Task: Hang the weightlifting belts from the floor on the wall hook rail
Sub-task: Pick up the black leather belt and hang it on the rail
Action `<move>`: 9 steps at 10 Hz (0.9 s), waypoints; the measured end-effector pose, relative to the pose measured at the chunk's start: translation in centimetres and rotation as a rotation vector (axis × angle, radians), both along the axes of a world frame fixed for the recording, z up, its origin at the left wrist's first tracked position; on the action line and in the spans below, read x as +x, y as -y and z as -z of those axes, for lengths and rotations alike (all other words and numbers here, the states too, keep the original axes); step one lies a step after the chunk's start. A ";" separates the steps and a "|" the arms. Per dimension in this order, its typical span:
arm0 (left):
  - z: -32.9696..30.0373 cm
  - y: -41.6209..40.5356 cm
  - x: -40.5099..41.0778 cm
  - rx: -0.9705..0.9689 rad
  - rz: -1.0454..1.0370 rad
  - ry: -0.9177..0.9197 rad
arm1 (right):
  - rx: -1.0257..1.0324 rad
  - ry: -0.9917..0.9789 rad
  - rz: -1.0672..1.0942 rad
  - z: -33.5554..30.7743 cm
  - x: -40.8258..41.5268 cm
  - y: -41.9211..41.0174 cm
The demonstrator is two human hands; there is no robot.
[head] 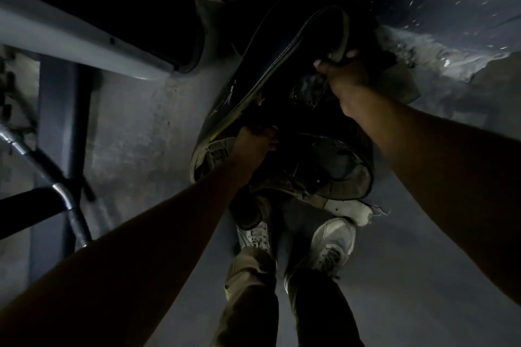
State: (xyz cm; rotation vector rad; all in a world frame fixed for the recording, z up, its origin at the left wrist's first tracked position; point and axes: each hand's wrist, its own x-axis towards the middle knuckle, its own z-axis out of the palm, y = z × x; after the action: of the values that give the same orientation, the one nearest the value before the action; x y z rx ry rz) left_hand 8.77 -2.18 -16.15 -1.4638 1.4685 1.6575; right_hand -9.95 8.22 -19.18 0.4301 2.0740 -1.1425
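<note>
The scene is very dim. A wide black weightlifting belt [253, 70] with pale stitched edges curves up in the middle of the view. My right hand [345, 73] grips its upper end, fingers curled over the edge. My left hand [253, 146] grips its lower edge from below. Under the belt lies a heap of more worn belts [338, 166] on the floor, one with a frayed pale end [358, 213]. No wall hook rail is visible.
My two feet in pale shoes [329, 245] stand just behind the heap. A padded bench with a grey frame [84, 36] and metal tubes [64, 191] fills the left side. A scuffed wall base [423, 45] runs behind the belts. Bare floor [423, 262] lies to the right.
</note>
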 end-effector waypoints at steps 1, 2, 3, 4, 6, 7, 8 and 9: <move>-0.2 0.2 0.2 -0.020 0.050 0.028 | -0.069 0.045 -0.081 -0.1 -0.8 -0.5; -2.1 0.0 -0.2 -0.020 0.139 0.028 | -0.008 -0.016 -0.257 -1.4 -0.1 -0.9; -5.2 -0.1 -1.0 -0.018 0.088 -0.008 | 0.041 -0.091 -0.364 -4.5 0.4 -0.9; -10.7 -0.4 -2.8 -0.144 0.163 -0.069 | 0.091 -0.174 -0.475 -10.0 0.5 -0.4; -20.3 0.7 -5.8 -0.344 0.266 -0.301 | 0.302 -0.545 -0.786 -19.5 -0.8 -2.3; -27.2 2.1 -7.5 -0.448 0.356 -0.395 | 0.502 -0.796 -1.046 -24.7 -1.9 -3.8; -33.1 3.3 -9.2 -0.542 0.377 -0.460 | 0.625 -0.963 -1.278 -30.6 -2.0 -5.0; -38.5 4.0 -10.9 -0.525 0.455 -0.402 | 0.558 -1.042 -1.365 -37.0 -1.3 -6.0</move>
State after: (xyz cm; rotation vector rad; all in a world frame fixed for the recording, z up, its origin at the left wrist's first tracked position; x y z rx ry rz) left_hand -2.13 -6.13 22.32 -0.9291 2.3887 1.3833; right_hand -11.26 14.23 17.86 -1.4575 2.5937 0.1749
